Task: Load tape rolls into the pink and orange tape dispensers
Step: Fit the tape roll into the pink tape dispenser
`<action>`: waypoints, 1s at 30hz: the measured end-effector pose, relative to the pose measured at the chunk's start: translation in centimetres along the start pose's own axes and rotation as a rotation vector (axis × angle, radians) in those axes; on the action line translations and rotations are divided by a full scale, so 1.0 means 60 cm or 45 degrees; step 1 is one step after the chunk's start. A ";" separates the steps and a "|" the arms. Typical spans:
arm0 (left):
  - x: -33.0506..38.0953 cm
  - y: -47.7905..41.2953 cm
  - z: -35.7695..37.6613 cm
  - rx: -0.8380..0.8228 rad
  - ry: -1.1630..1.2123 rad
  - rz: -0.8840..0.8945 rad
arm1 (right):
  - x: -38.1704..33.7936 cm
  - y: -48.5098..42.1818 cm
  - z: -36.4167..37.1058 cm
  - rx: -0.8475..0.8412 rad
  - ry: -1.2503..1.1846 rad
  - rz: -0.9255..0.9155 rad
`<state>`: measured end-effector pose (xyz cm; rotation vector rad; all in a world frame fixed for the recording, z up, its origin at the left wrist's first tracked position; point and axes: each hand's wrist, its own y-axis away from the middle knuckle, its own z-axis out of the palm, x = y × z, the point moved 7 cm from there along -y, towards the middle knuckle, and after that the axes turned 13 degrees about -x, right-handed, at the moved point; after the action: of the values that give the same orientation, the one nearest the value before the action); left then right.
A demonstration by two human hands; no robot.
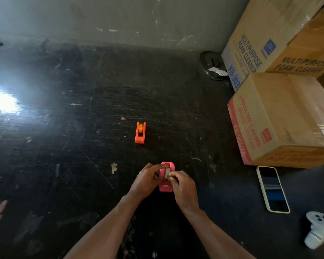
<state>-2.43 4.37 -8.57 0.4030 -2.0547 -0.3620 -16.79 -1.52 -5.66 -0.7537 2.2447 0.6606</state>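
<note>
The pink tape dispenser [166,186] lies on the dark scratched floor [82,146] in front of me. A whitish tape roll [167,172] sits in its cradle. My left hand [148,179] grips the dispenser's left side, fingers reaching over its top. My right hand [183,187] pinches at the roll from the right. Farther away stands the orange tape dispenser [140,132] with a yellow roll [140,127] in it, apart from both hands.
Stacked cardboard boxes [281,116] fill the right side. A phone [272,189] in a pale case and a white controller [319,228] lie on the floor at the right. A metal lid [212,65] rests by the wall. Glare brightens the left.
</note>
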 end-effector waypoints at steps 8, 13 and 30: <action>-0.005 -0.002 0.001 0.016 0.057 -0.023 | 0.002 0.007 0.001 0.014 -0.029 0.000; -0.003 -0.001 0.003 0.038 0.067 -0.022 | -0.007 0.006 -0.006 0.005 -0.026 -0.018; 0.010 0.006 0.003 0.028 -0.012 0.036 | 0.010 0.028 0.001 0.047 -0.037 0.018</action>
<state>-2.89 4.45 -8.05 0.3862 -2.0727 -0.3249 -18.23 -0.51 -5.70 -0.7062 2.2316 0.6314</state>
